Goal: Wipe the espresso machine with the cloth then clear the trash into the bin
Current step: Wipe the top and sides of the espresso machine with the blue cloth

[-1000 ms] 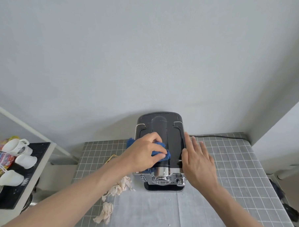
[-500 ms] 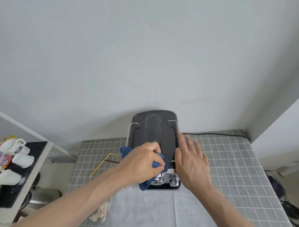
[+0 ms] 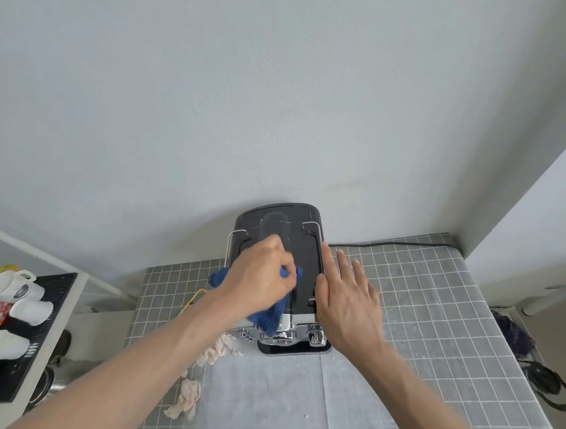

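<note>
The espresso machine (image 3: 278, 262) stands at the far edge of the gridded grey counter (image 3: 417, 301), its back against the pale wall (image 3: 280, 100), black top facing up and chrome front fittings toward the near side. The left hand (image 3: 259, 276) is clenched around a blue cloth (image 3: 271, 312), pressing it onto the left part of the machine's top; folds of the cloth hang down over the chrome front. The right hand (image 3: 347, 303) is released, fingers extended and flat, palm laid against the machine's right edge. Crumpled pale paper scraps (image 3: 200, 369) lie on the counter just near-left of the machine, partly on a white sheet (image 3: 283, 402) covering the near counter. A yellow straw (image 3: 192, 299) shows left of the machine behind the left forearm. A black power cord (image 3: 397, 243) runs along the far right counter edge. White mugs (image 3: 15, 303) rest on a black rack (image 3: 48, 321) at far left.
</note>
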The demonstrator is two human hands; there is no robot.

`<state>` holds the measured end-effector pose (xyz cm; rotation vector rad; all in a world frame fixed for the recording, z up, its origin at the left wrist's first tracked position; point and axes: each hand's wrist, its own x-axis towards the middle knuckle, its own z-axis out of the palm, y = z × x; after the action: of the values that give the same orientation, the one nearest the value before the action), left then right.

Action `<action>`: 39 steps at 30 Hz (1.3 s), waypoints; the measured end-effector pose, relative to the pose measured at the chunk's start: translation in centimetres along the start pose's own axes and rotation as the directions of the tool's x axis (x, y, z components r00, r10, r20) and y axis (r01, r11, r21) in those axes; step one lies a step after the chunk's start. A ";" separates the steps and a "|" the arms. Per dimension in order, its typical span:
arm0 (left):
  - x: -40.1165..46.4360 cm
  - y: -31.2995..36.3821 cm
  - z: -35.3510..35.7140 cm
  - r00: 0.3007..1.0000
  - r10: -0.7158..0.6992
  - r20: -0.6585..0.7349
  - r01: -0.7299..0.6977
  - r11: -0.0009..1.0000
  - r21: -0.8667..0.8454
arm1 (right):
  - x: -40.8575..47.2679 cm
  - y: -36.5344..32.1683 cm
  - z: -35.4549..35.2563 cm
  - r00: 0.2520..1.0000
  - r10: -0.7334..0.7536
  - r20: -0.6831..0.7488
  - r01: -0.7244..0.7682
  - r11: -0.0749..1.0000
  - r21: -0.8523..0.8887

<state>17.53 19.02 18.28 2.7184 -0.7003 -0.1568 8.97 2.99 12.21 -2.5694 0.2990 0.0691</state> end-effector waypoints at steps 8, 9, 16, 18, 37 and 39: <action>-1.6 -0.9 0.2 0.991 0.069 -0.116 -0.073 0.997 -0.032 | 0.1 0.1 0.2 1.000 -0.006 -0.013 0.006 1.000 0.011; -0.3 -1.2 0.2 0.988 0.035 -0.150 -0.037 0.999 -0.010 | 0.1 0.1 0.1 1.000 -0.008 -0.007 0.008 1.000 0.010; 8.6 -3.2 -0.6 0.977 -0.104 -0.186 0.119 0.990 0.071 | -0.1 -0.1 0.1 1.000 0.010 -0.008 -0.010 0.999 0.031; 9.1 -3.9 -0.6 0.975 -0.113 -0.191 0.131 0.988 0.082 | -0.1 -0.2 0.1 1.000 0.012 -0.009 -0.012 0.999 0.038; -1.2 -1.0 2.2 0.971 -0.238 -0.002 0.210 0.854 0.475 | 0.3 0.4 0.8 0.999 -0.034 -0.014 0.035 0.998 0.044; 0.5 -1.0 2.0 0.953 -0.303 0.008 0.275 0.876 0.397 | 0.2 0.2 0.7 1.000 -0.013 -0.019 0.015 0.996 0.091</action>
<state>18.03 19.03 16.09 3.2113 -0.3630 -0.2010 9.14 3.15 11.52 -2.4825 0.2846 0.0267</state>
